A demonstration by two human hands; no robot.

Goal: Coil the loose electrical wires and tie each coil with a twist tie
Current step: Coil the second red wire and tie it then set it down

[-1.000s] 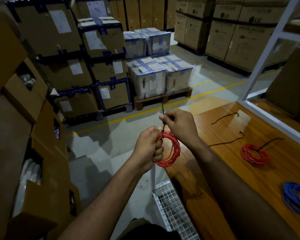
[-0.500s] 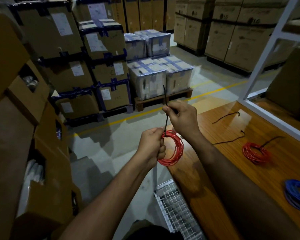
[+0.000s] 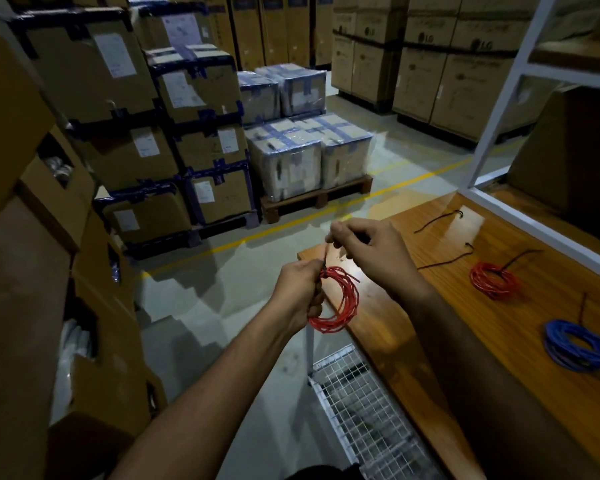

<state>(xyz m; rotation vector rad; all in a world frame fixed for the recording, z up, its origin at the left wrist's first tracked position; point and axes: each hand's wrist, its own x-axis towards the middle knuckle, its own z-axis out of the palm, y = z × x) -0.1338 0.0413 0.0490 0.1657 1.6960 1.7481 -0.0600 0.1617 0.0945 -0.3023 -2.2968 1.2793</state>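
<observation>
Where stacked cardboard boxes (image 3: 94,74) and a pallet of wrapped cartons (image 3: 309,157) fill the far floor, stands a glossy wooden tabletop (image 3: 413,327), with a white shelf frame (image 3: 499,109) rising from its far right side. Below its near left edge, a white wire mesh basket (image 3: 364,407).

Near the right edge of the tabletop, lies a blue wire coil (image 3: 579,344) with a dark tie sticking up from it. Further back, toward the middle, lies a second red coil (image 3: 496,278), a dark tie trailing from its top. Beyond these, toward the far edge, two loose black twist ties (image 3: 437,221) (image 3: 444,259), apart from each other and from the coils.

Held in the air just off the far left corner of the tabletop, a red wire coil (image 3: 343,306), hanging from the left hand (image 3: 298,289), fingers curled tight round its upper left part. Just above, the right hand (image 3: 371,251), thumb and fingertips pinching a thin dark twist tie (image 3: 326,254) rising from the coil's gripped spot. Both hands close together, not touching.
</observation>
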